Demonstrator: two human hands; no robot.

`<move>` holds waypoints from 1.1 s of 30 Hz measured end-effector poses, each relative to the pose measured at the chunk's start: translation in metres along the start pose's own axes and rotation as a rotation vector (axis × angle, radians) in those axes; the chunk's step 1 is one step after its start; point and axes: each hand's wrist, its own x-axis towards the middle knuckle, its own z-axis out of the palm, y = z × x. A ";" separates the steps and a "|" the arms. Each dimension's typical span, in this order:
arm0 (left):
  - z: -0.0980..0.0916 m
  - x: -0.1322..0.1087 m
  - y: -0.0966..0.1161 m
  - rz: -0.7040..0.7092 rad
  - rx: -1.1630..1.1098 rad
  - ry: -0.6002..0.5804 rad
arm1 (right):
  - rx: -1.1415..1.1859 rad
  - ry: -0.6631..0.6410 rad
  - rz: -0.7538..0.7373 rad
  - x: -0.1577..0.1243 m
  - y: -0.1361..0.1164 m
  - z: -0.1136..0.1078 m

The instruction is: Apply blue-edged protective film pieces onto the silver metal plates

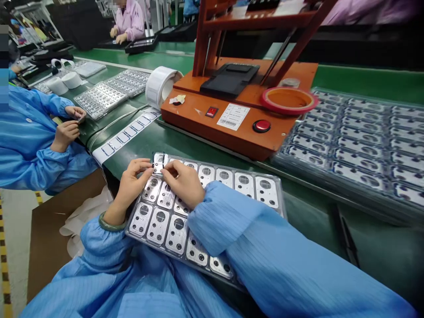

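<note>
Green bench edge [185, 152] under a clear tray [278, 194] of metal plates [265, 192]: keep left hand [132, 183] and right hand [183, 181], both nearly closed, fingertips [149, 164] pinching a thin dark strip [163, 160] over the corner plate [159, 162], steady, since a slip could drop the strip or jolt the tray.

This is a factory assembly line. A long green workbench [314, 212] runs past the left hand [132, 183] and right hand [183, 183], which rest on a plastic tray of metal parts [280, 194]. An orange machine [212, 128] stands just beyond them, stacked trays [351, 150] lie to their right, and workers in blue [29, 145] and pink smocks [130, 22] sit along the line to their left and far ahead.
</note>
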 end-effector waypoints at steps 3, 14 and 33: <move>-0.005 -0.003 0.015 0.124 0.081 0.022 | 0.128 0.031 -0.048 -0.005 -0.004 -0.007; -0.009 -0.019 0.045 0.591 0.474 0.225 | 0.342 0.161 -0.202 -0.018 -0.015 -0.030; 0.020 -0.026 0.070 -0.239 -0.619 0.031 | 0.350 0.204 -0.317 -0.018 -0.005 -0.034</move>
